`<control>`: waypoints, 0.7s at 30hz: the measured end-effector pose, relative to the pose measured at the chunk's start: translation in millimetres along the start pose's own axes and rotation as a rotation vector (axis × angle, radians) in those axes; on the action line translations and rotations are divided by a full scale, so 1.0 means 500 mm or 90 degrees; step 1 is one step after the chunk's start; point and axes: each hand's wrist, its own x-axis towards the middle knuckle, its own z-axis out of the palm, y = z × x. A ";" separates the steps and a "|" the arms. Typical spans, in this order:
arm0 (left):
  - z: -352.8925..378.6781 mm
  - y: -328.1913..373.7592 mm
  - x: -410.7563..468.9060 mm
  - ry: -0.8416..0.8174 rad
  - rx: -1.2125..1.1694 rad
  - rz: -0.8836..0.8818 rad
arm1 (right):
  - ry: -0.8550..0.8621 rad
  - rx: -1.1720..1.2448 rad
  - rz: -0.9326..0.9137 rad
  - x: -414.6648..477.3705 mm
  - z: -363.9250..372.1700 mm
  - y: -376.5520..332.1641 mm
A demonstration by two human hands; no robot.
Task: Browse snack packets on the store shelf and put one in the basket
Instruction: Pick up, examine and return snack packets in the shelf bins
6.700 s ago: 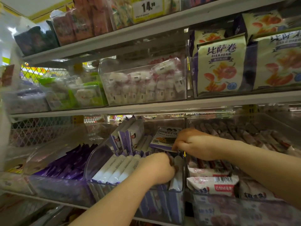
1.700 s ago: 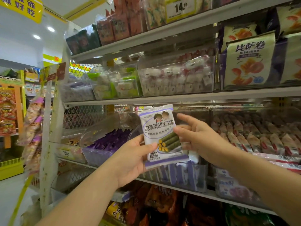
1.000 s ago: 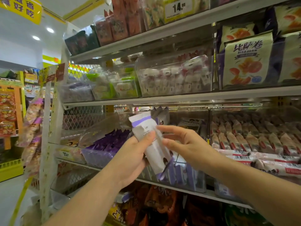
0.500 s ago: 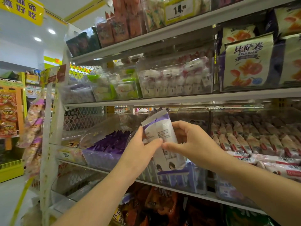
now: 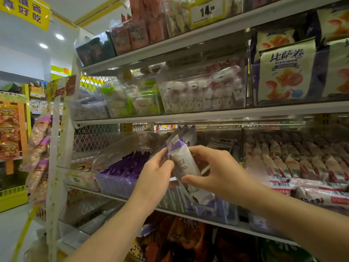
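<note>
Snack packet, white plastic film with purple band, now turned back-side out: small print faces camera, where front picture faced it moments earlier. Packet tilted, top leaning left, held in air before clear plastic shelf bin of matching packets. Left hand pinches upper left edge; right hand grips lower right side, thumb in front. Hands close together, packet between them. Judgement: label check under way, selection not confirmed. Basket not in view; deposit outstanding.
</note>
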 end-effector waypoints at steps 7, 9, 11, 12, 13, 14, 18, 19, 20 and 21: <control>0.009 -0.008 -0.010 -0.092 0.076 0.055 | 0.050 0.150 0.031 0.008 -0.010 0.010; 0.014 -0.009 -0.016 -0.135 0.099 0.056 | 0.051 0.191 0.047 0.008 -0.012 0.012; 0.017 -0.007 -0.018 -0.175 0.094 0.047 | 0.053 0.208 0.059 0.009 -0.013 0.014; 0.019 -0.002 -0.019 -0.189 0.075 0.040 | 0.057 0.224 0.066 0.009 -0.012 0.016; 0.022 0.004 -0.021 -0.198 0.022 0.026 | 0.062 0.251 0.077 0.011 -0.012 0.017; 0.026 0.012 -0.022 -0.208 -0.061 0.012 | 0.064 0.288 0.089 0.012 -0.014 0.017; 0.048 0.034 -0.013 -0.178 -0.288 -0.017 | -0.044 0.350 0.083 0.013 -0.017 0.012; 0.052 0.038 -0.008 -0.147 -0.310 -0.032 | -0.088 0.328 0.077 0.013 -0.021 0.012; 0.055 0.043 -0.003 -0.130 -0.352 -0.053 | -0.123 0.307 0.075 0.014 -0.029 0.014; 0.057 0.048 0.002 -0.123 -0.408 -0.076 | -0.145 0.285 0.077 0.016 -0.041 0.018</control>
